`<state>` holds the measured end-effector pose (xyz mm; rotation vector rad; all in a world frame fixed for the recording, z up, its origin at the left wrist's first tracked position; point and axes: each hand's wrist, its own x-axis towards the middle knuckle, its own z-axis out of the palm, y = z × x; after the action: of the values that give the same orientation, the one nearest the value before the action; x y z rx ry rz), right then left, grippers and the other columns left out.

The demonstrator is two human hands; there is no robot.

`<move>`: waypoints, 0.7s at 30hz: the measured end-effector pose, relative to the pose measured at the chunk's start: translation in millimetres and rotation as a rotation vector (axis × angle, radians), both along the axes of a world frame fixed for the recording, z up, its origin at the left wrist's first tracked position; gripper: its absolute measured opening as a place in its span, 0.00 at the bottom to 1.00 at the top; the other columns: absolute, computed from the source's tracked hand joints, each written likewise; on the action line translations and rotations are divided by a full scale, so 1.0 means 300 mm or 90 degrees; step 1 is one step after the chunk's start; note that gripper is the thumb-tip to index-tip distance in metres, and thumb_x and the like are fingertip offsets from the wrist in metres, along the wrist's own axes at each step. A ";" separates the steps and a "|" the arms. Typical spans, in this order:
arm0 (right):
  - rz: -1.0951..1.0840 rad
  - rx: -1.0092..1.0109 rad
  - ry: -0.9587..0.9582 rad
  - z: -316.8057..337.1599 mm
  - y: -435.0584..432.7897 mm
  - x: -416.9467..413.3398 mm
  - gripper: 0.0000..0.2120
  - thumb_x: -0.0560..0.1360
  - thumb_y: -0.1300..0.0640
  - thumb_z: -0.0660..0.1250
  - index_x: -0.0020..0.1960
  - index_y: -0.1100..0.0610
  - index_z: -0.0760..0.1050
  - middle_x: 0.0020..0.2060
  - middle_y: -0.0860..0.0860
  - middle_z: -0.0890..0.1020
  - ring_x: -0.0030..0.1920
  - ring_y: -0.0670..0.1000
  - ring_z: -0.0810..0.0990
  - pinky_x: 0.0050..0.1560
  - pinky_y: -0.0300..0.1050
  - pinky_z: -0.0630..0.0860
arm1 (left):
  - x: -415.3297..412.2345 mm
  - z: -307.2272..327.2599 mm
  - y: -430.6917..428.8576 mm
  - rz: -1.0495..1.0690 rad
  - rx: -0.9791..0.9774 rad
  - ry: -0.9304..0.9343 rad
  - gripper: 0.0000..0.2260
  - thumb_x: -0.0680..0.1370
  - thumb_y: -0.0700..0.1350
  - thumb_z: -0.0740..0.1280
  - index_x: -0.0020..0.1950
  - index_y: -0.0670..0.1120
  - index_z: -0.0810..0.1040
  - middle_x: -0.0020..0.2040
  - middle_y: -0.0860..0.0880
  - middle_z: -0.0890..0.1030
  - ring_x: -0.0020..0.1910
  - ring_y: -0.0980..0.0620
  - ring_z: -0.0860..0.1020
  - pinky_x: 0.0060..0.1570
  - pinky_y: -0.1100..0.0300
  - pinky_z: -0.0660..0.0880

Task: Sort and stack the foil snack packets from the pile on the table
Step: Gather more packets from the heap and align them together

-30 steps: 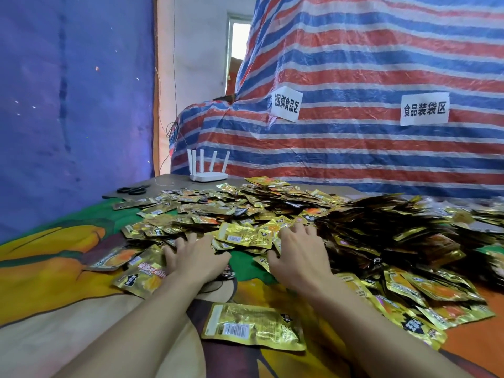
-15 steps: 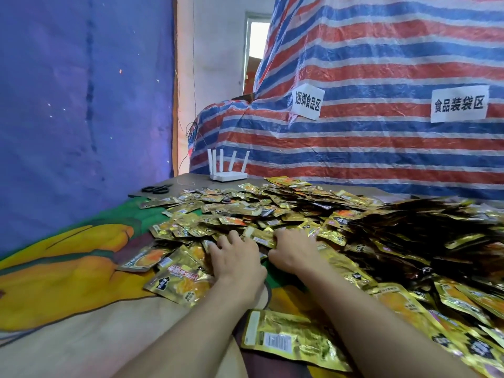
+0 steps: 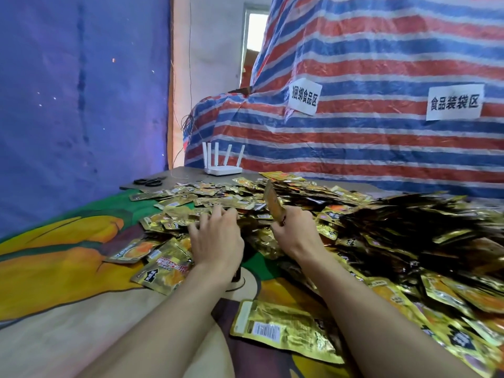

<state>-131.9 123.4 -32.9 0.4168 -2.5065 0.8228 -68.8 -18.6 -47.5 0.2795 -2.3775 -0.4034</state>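
Note:
A wide pile of gold foil snack packets (image 3: 354, 222) covers the middle and right of the table. My right hand (image 3: 296, 230) grips one packet (image 3: 274, 204), lifted on edge above the pile. My left hand (image 3: 218, 236) lies palm down with spread fingers on packets at the pile's near left edge. A single gold packet (image 3: 286, 328) lies barcode side up close to me, between my forearms. Two more loose packets (image 3: 163, 271) lie left of my left wrist.
A colourful printed cloth (image 3: 54, 268) covers the table. A white router (image 3: 223, 169) and black scissors (image 3: 148, 181) sit at the far edge. A striped tarpaulin (image 3: 381, 132) with two paper labels rises behind; a blue sheet (image 3: 81, 105) hangs on the left.
My right hand has picked a packet out of the pile and raised it on edge. My left hand moved slightly further onto the pile. The view has shifted left.

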 end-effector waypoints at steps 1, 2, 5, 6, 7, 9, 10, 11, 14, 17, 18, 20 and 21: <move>0.007 -0.036 0.011 0.008 0.009 0.004 0.08 0.77 0.60 0.66 0.39 0.58 0.75 0.34 0.53 0.80 0.30 0.52 0.77 0.29 0.44 0.75 | 0.000 0.006 -0.006 -0.003 0.014 0.036 0.10 0.82 0.49 0.63 0.62 0.51 0.78 0.61 0.51 0.77 0.62 0.47 0.73 0.64 0.48 0.66; 0.014 -0.072 0.024 0.018 0.017 0.009 0.07 0.76 0.60 0.67 0.39 0.60 0.77 0.35 0.54 0.82 0.31 0.53 0.79 0.30 0.46 0.77 | 0.000 0.013 -0.010 -0.010 0.029 0.069 0.11 0.82 0.52 0.64 0.61 0.50 0.78 0.59 0.51 0.78 0.60 0.47 0.74 0.63 0.49 0.67; 0.018 -0.168 0.087 0.055 0.040 0.019 0.03 0.74 0.60 0.71 0.46 0.60 0.81 0.37 0.50 0.83 0.33 0.52 0.81 0.34 0.46 0.80 | 0.008 0.023 -0.011 -0.089 0.096 0.173 0.10 0.80 0.54 0.67 0.50 0.47 0.79 0.46 0.52 0.79 0.48 0.48 0.77 0.49 0.54 0.69; 0.006 -0.192 0.108 0.072 0.048 0.022 0.06 0.73 0.59 0.72 0.49 0.58 0.79 0.37 0.47 0.81 0.34 0.49 0.80 0.34 0.43 0.79 | 0.011 0.023 -0.007 -0.123 0.124 0.199 0.10 0.80 0.52 0.67 0.46 0.47 0.76 0.41 0.53 0.76 0.42 0.48 0.76 0.43 0.55 0.68; -0.003 -0.223 0.121 0.085 0.055 0.023 0.11 0.72 0.59 0.74 0.51 0.56 0.75 0.37 0.44 0.79 0.34 0.45 0.79 0.33 0.38 0.76 | 0.010 0.023 -0.005 -0.150 0.155 0.218 0.10 0.81 0.51 0.67 0.43 0.48 0.72 0.37 0.53 0.75 0.37 0.49 0.75 0.38 0.57 0.67; -0.015 -0.292 0.149 0.110 0.067 0.034 0.15 0.71 0.58 0.76 0.51 0.54 0.71 0.37 0.41 0.76 0.34 0.41 0.77 0.29 0.30 0.72 | 0.007 0.022 -0.003 -0.198 0.223 0.244 0.12 0.81 0.50 0.67 0.42 0.49 0.69 0.35 0.50 0.75 0.32 0.49 0.74 0.30 0.55 0.69; -0.020 -0.316 0.164 0.120 0.071 0.040 0.14 0.72 0.57 0.76 0.49 0.53 0.71 0.37 0.41 0.74 0.34 0.40 0.76 0.30 0.28 0.71 | 0.006 0.021 -0.003 -0.216 0.253 0.255 0.11 0.81 0.49 0.66 0.42 0.48 0.69 0.34 0.48 0.76 0.31 0.48 0.75 0.28 0.53 0.71; -0.021 -0.326 0.174 0.126 0.075 0.046 0.13 0.72 0.57 0.76 0.47 0.53 0.71 0.37 0.40 0.73 0.35 0.39 0.77 0.31 0.24 0.69 | 0.006 0.020 -0.004 -0.230 0.274 0.265 0.10 0.81 0.49 0.66 0.43 0.48 0.70 0.34 0.47 0.76 0.31 0.47 0.74 0.28 0.51 0.71; 0.015 -0.309 0.159 0.124 0.101 0.060 0.07 0.77 0.57 0.72 0.48 0.53 0.74 0.39 0.38 0.73 0.38 0.38 0.77 0.31 0.26 0.71 | 0.011 0.020 0.001 -0.260 0.323 0.286 0.07 0.81 0.47 0.67 0.47 0.46 0.73 0.36 0.46 0.78 0.33 0.45 0.77 0.29 0.51 0.73; 0.034 -0.284 0.141 0.106 0.145 0.072 0.02 0.80 0.57 0.68 0.51 0.53 0.75 0.41 0.38 0.75 0.40 0.38 0.78 0.31 0.31 0.74 | 0.021 0.030 0.010 -0.279 0.368 0.329 0.07 0.79 0.45 0.71 0.49 0.51 0.72 0.38 0.51 0.80 0.33 0.52 0.81 0.30 0.52 0.80; 0.040 -0.295 0.139 0.094 0.160 0.079 0.01 0.81 0.57 0.67 0.51 0.54 0.75 0.42 0.39 0.76 0.39 0.38 0.79 0.31 0.30 0.74 | 0.024 0.035 0.013 -0.295 0.398 0.333 0.10 0.77 0.46 0.73 0.48 0.54 0.71 0.38 0.53 0.80 0.33 0.55 0.82 0.28 0.55 0.80; 0.049 -0.358 0.118 0.062 0.185 0.082 0.04 0.81 0.56 0.67 0.50 0.57 0.77 0.42 0.46 0.81 0.39 0.38 0.82 0.32 0.32 0.78 | 0.027 0.041 0.020 -0.343 0.521 0.315 0.16 0.71 0.47 0.77 0.48 0.56 0.71 0.41 0.53 0.82 0.35 0.58 0.83 0.28 0.60 0.80; 0.047 -0.404 0.092 0.045 0.195 0.083 0.05 0.81 0.54 0.67 0.51 0.57 0.77 0.44 0.50 0.83 0.39 0.42 0.84 0.35 0.38 0.81 | 0.028 0.044 0.023 -0.365 0.603 0.292 0.18 0.67 0.50 0.79 0.49 0.56 0.73 0.42 0.52 0.83 0.37 0.57 0.84 0.30 0.58 0.81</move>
<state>-107.0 181.8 -19.4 0.3284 -1.9661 1.4861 -60.4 -11.7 -34.3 -0.0924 -1.6263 -1.6600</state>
